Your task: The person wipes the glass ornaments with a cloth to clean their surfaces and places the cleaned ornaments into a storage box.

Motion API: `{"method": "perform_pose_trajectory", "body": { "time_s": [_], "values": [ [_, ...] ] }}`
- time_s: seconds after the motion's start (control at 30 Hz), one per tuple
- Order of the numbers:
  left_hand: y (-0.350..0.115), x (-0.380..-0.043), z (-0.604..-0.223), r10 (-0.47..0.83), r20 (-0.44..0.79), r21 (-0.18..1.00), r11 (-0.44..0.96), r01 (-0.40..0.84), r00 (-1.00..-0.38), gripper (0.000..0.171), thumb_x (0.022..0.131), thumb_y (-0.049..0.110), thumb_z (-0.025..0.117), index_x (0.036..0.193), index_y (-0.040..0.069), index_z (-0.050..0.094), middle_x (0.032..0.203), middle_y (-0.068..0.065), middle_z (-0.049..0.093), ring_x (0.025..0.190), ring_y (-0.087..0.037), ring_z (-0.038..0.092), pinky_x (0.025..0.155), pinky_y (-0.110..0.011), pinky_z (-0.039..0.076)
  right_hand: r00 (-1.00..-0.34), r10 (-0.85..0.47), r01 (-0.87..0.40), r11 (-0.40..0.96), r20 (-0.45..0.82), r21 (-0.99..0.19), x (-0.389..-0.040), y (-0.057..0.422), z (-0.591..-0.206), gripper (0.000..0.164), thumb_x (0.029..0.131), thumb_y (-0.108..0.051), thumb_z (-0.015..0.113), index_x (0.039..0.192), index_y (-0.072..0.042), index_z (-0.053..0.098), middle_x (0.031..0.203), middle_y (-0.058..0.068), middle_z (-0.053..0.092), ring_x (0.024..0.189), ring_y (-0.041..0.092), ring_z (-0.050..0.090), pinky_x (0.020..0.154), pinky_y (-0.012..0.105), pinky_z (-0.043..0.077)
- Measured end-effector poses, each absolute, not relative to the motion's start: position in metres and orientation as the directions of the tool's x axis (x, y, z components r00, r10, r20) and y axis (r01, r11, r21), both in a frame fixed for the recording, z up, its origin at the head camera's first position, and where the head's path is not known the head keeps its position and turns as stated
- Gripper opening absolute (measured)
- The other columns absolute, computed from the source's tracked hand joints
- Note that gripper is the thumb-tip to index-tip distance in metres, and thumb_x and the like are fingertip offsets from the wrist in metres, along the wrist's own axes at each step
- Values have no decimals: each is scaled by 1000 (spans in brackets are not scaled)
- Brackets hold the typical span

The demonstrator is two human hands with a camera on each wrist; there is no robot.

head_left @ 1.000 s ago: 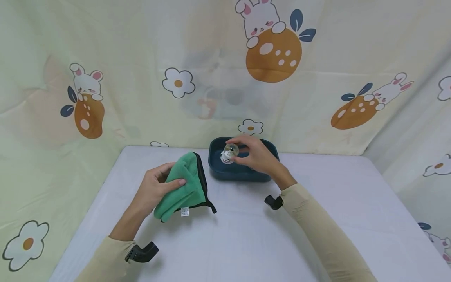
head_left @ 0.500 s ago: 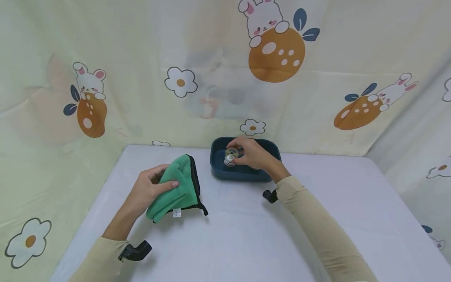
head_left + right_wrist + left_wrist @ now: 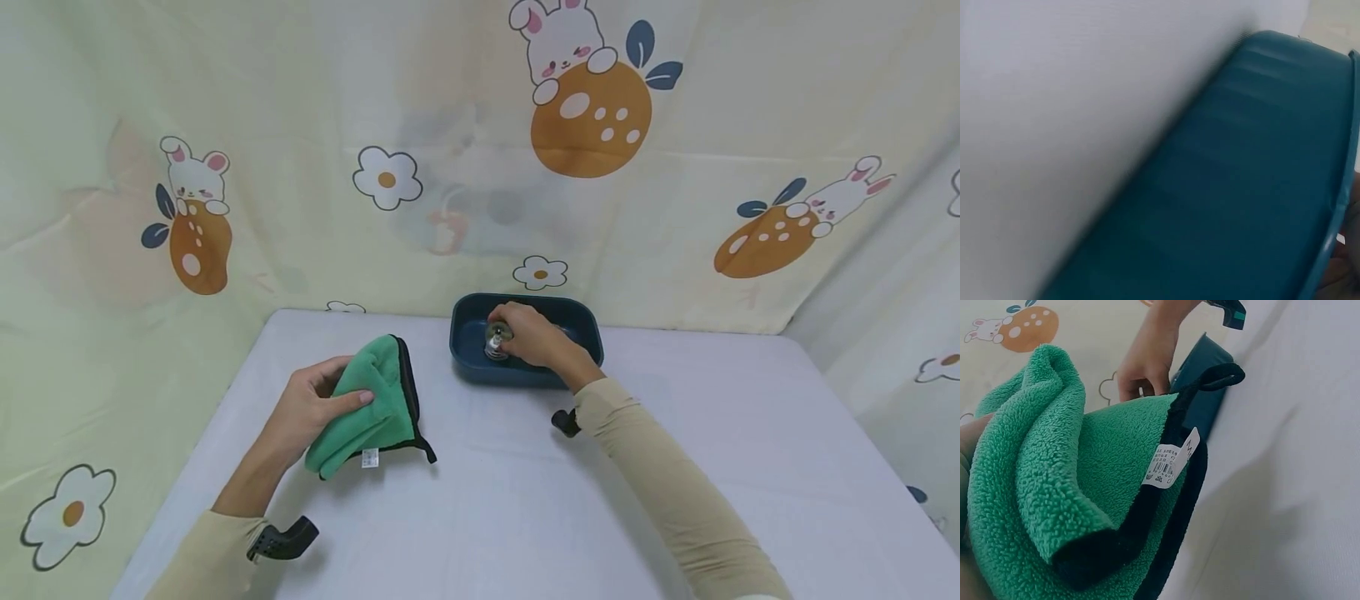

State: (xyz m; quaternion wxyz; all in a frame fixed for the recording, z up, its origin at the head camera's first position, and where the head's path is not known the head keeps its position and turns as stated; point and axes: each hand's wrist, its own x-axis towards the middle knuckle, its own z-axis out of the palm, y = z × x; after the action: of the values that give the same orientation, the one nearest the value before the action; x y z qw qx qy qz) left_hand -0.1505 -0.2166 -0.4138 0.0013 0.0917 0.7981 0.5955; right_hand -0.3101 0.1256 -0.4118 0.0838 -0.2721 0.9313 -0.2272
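Observation:
My left hand point(image 3: 303, 410) grips a folded green towel point(image 3: 367, 417) with black edging, a hanging loop and a white label, thumb on top. Up close in the left wrist view, the towel point(image 3: 1110, 450) shows its fluffy pile. At the back of the table, my right hand point(image 3: 531, 335) reaches down into a dark blue plastic box point(image 3: 487, 372). Its fingers hold a small ornament point(image 3: 497, 342) with a clear ball top and a whitish lower part, low inside the box's left half. The right wrist view mostly shows the box's outer wall point(image 3: 1229, 169), hiding the ornament.
The white-covered table point(image 3: 480, 500) reaches to a curtain point(image 3: 300, 208) printed with rabbits and flowers, close behind the box. A black wrist camera point(image 3: 283, 539) juts from the left sleeve, and another camera point(image 3: 566, 422) from the right.
My right hand has lowered the ornament deeper into the box. My left hand, still gripping the towel, has shifted left and slightly down.

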Motion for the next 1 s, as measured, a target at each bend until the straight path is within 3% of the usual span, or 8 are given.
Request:
{"method": "perform_pose_trajectory", "body": {
  "time_s": [0.2, 0.4, 0.67, 0.83, 1.0],
  "values": [
    [-216, -155, -415, 165, 103, 952, 269, 145, -981, 48, 88, 19, 81, 133, 6, 65, 118, -10, 71, 102, -19, 66, 85, -27, 56, -857, -515, -465, 794, -26, -391, -297, 129, -407, 56, 97, -12, 69, 149, -6, 49, 152, 15, 47, 139, 34, 47, 110, 49, 45],
    [-218, -162, -420, 221, 28, 959, 271, 89, -975, 52, 90, 24, 79, 138, 10, 62, 128, -11, 67, 105, -21, 66, 85, -29, 56, -859, -511, -485, 784, 40, -389, -276, 140, -392, 52, 99, -20, 68, 147, -7, 52, 152, 14, 48, 138, 33, 49, 110, 50, 44],
    [-222, -173, -432, 341, -35, 946, 316, 79, -940, 57, 93, 27, 75, 145, 13, 56, 145, -12, 57, 119, -32, 63, 90, -33, 55, -839, -526, -528, 730, 137, -434, -241, 161, -380, 48, 102, -23, 64, 144, -5, 53, 146, 13, 54, 136, 30, 51, 109, 48, 46],
    [-226, -178, -442, 388, -75, 914, 395, 92, -918, 55, 99, 30, 67, 148, 10, 52, 149, -13, 54, 131, -38, 55, 102, -45, 50, -848, -510, -511, 710, 145, -484, -218, 168, -373, 51, 104, -36, 59, 147, -9, 53, 148, 8, 55, 138, 26, 51, 111, 48, 45],
    [-232, -180, -442, 386, -66, 840, 520, 157, -920, 53, 105, 33, 56, 150, 6, 48, 146, -17, 56, 130, -40, 55, 106, -56, 45, -853, -502, -505, 725, 143, -469, -198, 173, -369, 56, 104, -46, 55, 149, -13, 52, 151, 8, 52, 143, 29, 45, 114, 53, 39]
  ]
}}
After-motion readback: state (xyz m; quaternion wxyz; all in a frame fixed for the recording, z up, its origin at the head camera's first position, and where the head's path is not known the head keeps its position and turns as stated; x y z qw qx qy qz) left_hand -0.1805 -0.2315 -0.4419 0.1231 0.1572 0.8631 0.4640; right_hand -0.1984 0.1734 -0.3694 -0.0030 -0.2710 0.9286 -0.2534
